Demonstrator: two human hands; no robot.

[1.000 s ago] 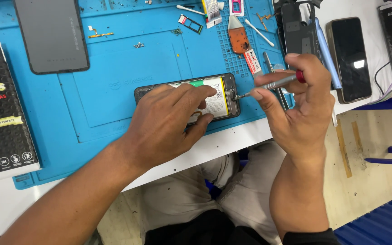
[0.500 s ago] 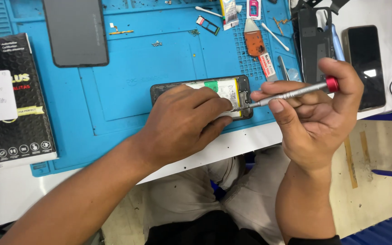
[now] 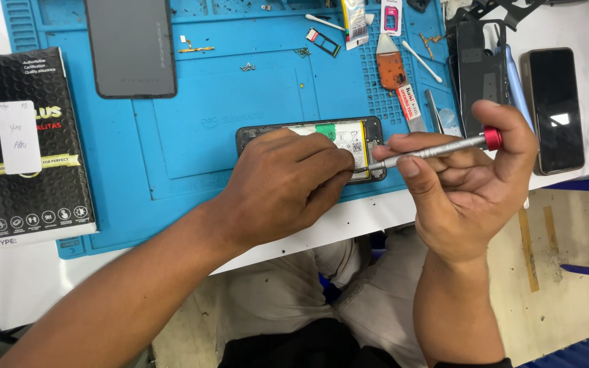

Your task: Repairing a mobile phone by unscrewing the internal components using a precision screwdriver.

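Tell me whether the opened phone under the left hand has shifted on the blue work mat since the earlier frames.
No. The opened phone lies at the same spot near the blue work mat's front edge; only the camera view moved. The left hand pins it.
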